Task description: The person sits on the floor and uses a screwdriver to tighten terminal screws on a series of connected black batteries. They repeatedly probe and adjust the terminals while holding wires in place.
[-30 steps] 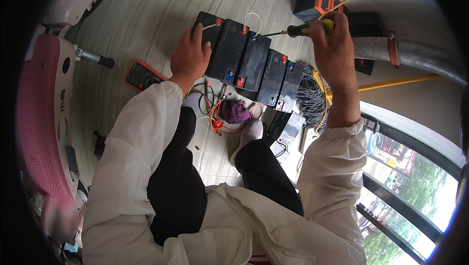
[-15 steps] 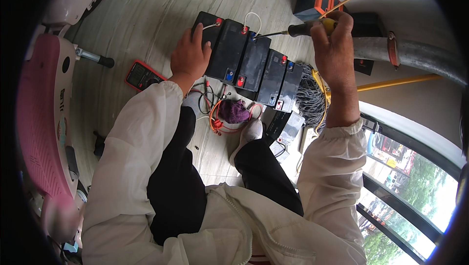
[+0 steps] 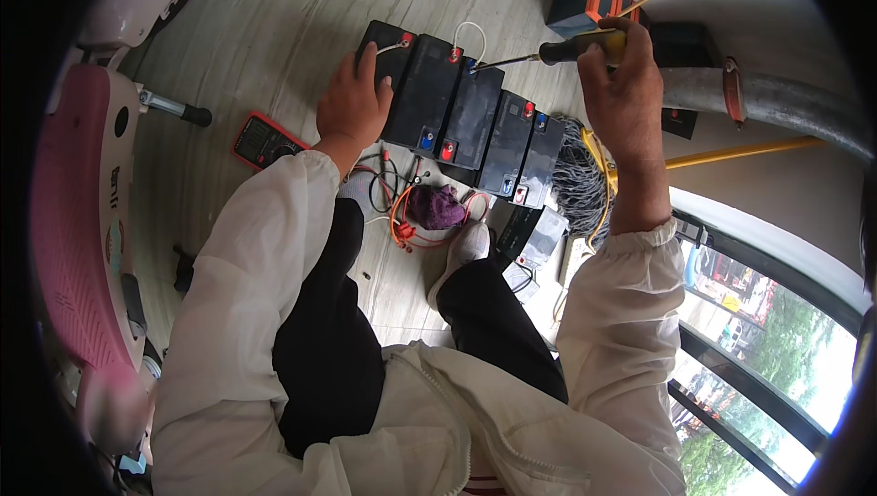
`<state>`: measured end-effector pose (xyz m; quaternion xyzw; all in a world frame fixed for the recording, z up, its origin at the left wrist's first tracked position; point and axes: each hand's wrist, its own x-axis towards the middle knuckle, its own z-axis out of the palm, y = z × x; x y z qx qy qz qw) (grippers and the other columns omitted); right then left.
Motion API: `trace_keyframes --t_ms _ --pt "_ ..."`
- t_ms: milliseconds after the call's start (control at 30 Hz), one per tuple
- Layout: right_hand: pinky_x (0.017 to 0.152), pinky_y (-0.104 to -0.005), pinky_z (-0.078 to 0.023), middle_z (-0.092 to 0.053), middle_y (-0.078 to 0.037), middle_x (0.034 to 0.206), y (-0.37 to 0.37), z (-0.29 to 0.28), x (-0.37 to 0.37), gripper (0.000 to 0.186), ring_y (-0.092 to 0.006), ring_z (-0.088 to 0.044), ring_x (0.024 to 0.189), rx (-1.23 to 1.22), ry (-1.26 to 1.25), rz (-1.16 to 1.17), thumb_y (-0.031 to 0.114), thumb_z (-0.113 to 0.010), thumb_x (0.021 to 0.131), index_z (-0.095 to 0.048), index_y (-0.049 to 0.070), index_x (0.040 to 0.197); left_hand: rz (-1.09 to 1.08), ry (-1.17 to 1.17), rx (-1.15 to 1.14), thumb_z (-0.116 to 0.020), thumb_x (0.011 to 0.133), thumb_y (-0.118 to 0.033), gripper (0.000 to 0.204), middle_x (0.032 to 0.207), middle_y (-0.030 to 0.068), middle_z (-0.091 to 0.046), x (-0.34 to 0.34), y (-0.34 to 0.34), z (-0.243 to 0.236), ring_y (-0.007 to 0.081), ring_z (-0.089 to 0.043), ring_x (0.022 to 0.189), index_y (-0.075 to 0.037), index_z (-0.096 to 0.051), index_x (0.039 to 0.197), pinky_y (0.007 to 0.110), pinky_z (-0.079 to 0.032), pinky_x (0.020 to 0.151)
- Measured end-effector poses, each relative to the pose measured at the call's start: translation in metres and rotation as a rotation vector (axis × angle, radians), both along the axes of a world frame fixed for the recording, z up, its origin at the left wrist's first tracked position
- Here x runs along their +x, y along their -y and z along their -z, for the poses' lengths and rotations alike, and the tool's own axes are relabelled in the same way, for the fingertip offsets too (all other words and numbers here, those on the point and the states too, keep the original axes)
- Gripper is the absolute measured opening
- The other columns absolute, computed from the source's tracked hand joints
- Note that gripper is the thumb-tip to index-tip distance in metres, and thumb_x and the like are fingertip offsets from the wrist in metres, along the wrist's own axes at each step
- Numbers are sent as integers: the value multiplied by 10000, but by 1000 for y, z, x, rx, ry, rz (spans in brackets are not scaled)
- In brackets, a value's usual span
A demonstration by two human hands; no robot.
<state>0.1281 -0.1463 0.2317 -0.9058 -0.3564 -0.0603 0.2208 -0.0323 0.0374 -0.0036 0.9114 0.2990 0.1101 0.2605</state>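
Several black batteries stand in a slanting row on the floor, with red and blue terminals at their ends. My left hand [image 3: 352,105] rests on the leftmost battery [image 3: 387,65], fingers spread over its left side and top. In my right hand [image 3: 623,85] is a screwdriver [image 3: 559,50] with a black and yellow handle, held level. Its shaft points left, and the tip meets the blue terminal [image 3: 472,67] of the third battery [image 3: 476,110]. A white wire [image 3: 474,25] loops from that terminal to the red one on the second battery [image 3: 422,94].
A red multimeter [image 3: 265,140] lies at the left. Nearer me are red and black leads [image 3: 399,213] and a purple cloth [image 3: 437,207]. Beside the row sit a grey cable coil [image 3: 581,181] and a grey pipe [image 3: 786,103]. A pink scooter [image 3: 78,222] stands far left.
My right fingers have shifted slightly around the screwdriver handle. The tip stays at the blue terminal, and my left hand keeps its place.
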Motion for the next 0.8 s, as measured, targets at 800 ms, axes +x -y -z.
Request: trace_keyframes --t_ms 800 --pt "808 -434 -564 -723 -176 876 -16 -9 -7 391 -362 -727 863 -63 -106 163 413 -602 983 -618 37 1090 7 1 9 -587 965 -353 591 1335 159 -517 0 -1 0 383 -578 1162 -157 -404 1492 511 -536 887"
